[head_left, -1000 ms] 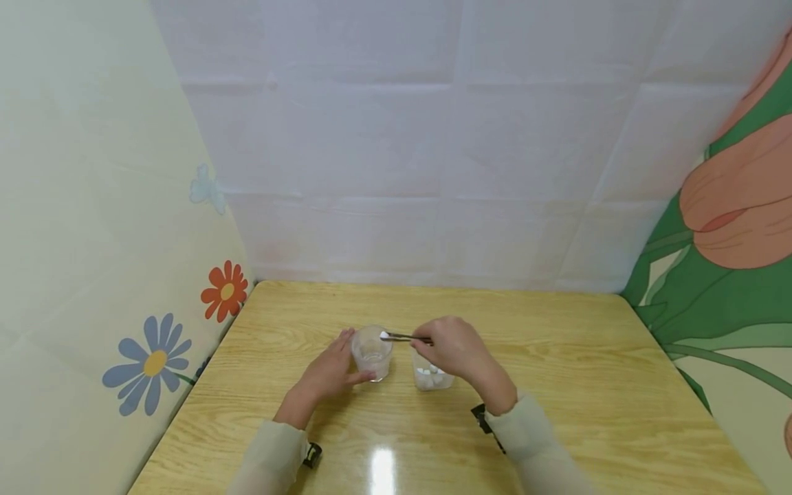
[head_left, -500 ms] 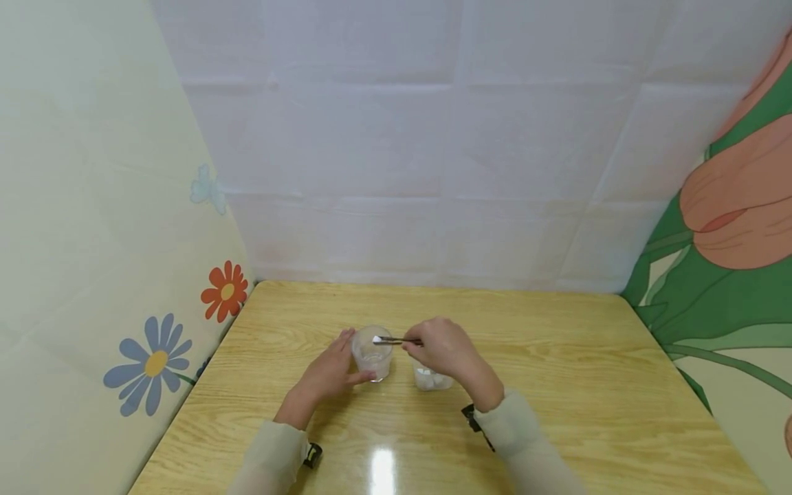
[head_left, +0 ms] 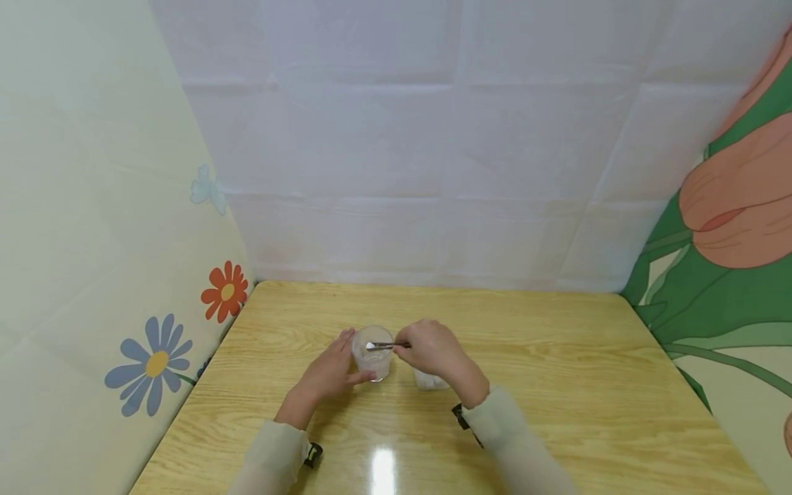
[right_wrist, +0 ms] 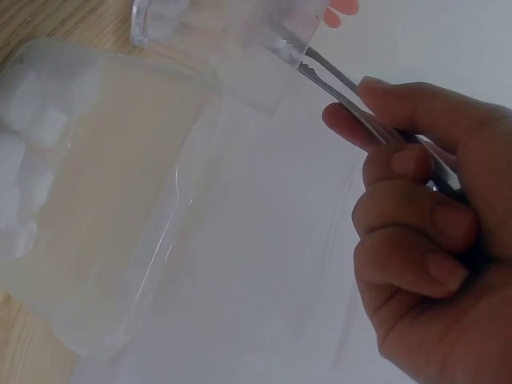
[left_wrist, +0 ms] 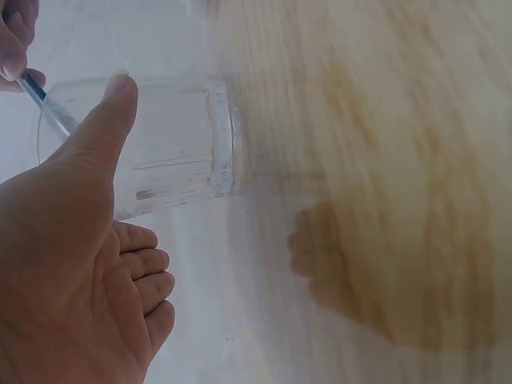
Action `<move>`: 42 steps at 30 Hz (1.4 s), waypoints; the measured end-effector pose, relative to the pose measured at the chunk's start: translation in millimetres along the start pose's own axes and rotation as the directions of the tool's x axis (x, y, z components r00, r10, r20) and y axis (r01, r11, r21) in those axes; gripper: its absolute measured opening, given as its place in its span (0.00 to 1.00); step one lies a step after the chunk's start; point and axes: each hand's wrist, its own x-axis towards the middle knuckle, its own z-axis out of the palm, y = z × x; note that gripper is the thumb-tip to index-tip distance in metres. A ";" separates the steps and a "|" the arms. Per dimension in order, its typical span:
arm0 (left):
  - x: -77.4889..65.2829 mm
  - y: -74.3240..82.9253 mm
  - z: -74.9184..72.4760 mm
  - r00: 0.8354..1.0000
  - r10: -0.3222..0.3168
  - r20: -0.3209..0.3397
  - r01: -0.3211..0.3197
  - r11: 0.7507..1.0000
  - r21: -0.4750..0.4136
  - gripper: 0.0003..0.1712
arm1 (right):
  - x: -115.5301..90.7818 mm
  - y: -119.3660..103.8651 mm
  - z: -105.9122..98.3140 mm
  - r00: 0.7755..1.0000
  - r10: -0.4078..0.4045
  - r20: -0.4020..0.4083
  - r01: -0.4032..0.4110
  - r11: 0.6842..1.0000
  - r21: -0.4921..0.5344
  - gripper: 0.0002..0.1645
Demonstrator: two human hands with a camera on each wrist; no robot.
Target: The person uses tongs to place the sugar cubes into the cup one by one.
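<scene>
My left hand holds a clear cup standing upright on the table, its thumb lying along the cup wall in the left wrist view. My right hand grips metal tweezers, with fingers curled round them in the right wrist view. At the tweezers' tips a small white piece is pinched, inside the cup's mouth. Below the right hand sits a clear plastic container, partly hidden by that hand. Several white chunks lie in it in the right wrist view.
The wooden table runs back to a white sheet wall. Flower-printed panels stand along its left and right sides. A bright light reflection shows near the front of the table.
My right hand has moved left, carrying the tweezers and the white piece from the cup's right rim further over and into its mouth. My left hand and the cup have stayed put.
</scene>
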 end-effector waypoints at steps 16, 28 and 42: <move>-1.4 0.5 -1.4 1.000 -0.006 0.020 0.006 1.000 -0.020 0.60 | 7.5 -3.1 10.5 0.998 0.026 0.056 -0.025 1.000 -0.017 0.07; -2.3 1.4 -2.3 1.000 -0.012 0.020 0.012 1.000 -0.019 0.60 | 12.6 -7.6 12.4 0.997 0.029 0.077 -0.025 0.998 -0.053 0.09; -2.6 0.6 -1.9 1.000 -0.003 0.008 0.003 1.000 -0.026 0.60 | 20.1 -13.4 15.5 0.994 0.037 0.101 -0.026 0.994 -0.103 0.16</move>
